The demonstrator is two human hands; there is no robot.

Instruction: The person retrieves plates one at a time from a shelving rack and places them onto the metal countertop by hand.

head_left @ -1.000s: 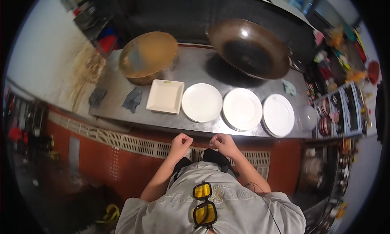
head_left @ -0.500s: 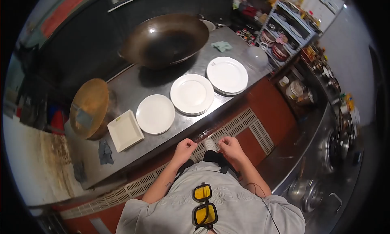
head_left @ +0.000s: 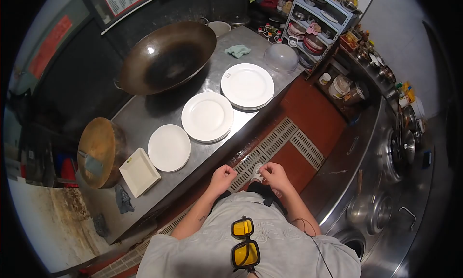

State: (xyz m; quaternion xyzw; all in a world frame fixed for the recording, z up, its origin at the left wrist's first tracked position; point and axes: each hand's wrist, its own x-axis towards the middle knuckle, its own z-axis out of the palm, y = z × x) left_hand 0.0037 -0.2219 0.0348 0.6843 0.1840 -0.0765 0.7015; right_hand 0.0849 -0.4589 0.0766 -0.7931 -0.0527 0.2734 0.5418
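My left hand (head_left: 224, 178) hovers in front of my body, its fingers curled into a loose closed shape with nothing visible in them. Level with it, my right hand (head_left: 273, 175) is closed too, thumb against the curled fingers, and no object shows there. Both hands are apart from the steel counter (head_left: 164, 201). Nearest to them on that counter are a stack of round white plates (head_left: 207, 117), another plate stack (head_left: 247, 86) farther right, a round white plate (head_left: 169, 147) and a square off-white dish (head_left: 140, 172).
A large wok (head_left: 166, 61) leans at the counter's back. Left stands a round wooden chopping block (head_left: 99, 152) with a cleaver (head_left: 93, 166) on it. Grey-green cloths (head_left: 237, 51) and a clear dome (head_left: 281, 57) lie about. Right is a steel stove counter (head_left: 386, 220); a drain grate (head_left: 277, 138) crosses the floor.
My view has turned to the right, so the counter and its dishes sit farther left. Both hands keep nearly the same closed pose in front of my body.
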